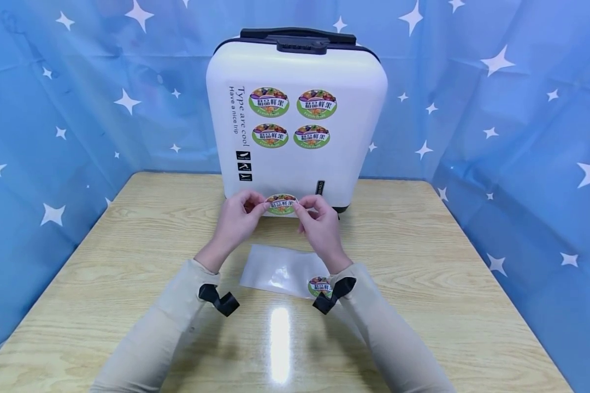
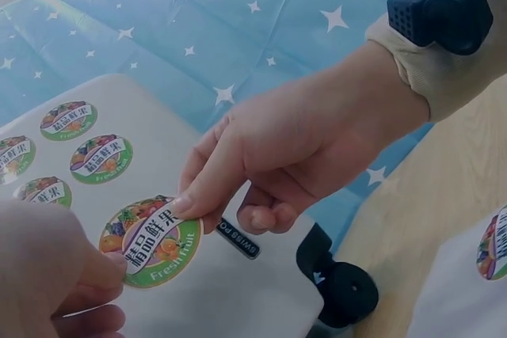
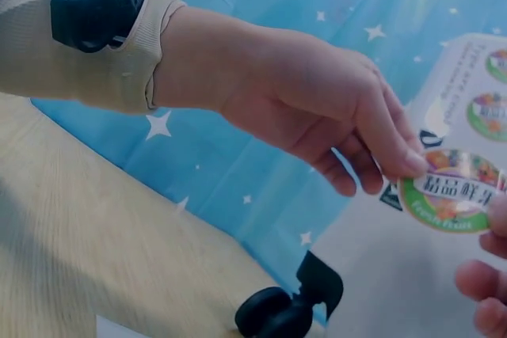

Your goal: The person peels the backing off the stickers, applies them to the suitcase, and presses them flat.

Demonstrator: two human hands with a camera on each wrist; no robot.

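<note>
Both hands hold an oval fruit sticker [image 1: 282, 204] by its two ends, low in front of the white suitcase [image 1: 295, 169]. The left hand [image 1: 241, 215] pinches the sticker's left end between thumb and finger. At the other end, the right hand [image 1: 322, 224] pinches the edge the same way, seen closely in the left wrist view. Above the hands, several matching stickers [image 1: 270, 135] lie on the suitcase front in two rows. Whether the held sticker touches the suitcase cannot be told.
On the wooden table [image 1: 142, 245] below the hands lies a glossy backing sheet [image 1: 275, 267] with another sticker [image 1: 319, 286] at its right end, partly under the right wrist. The suitcase stands upright on its black wheels. A blue star-patterned curtain [image 1: 103, 65] surrounds the table's back and sides.
</note>
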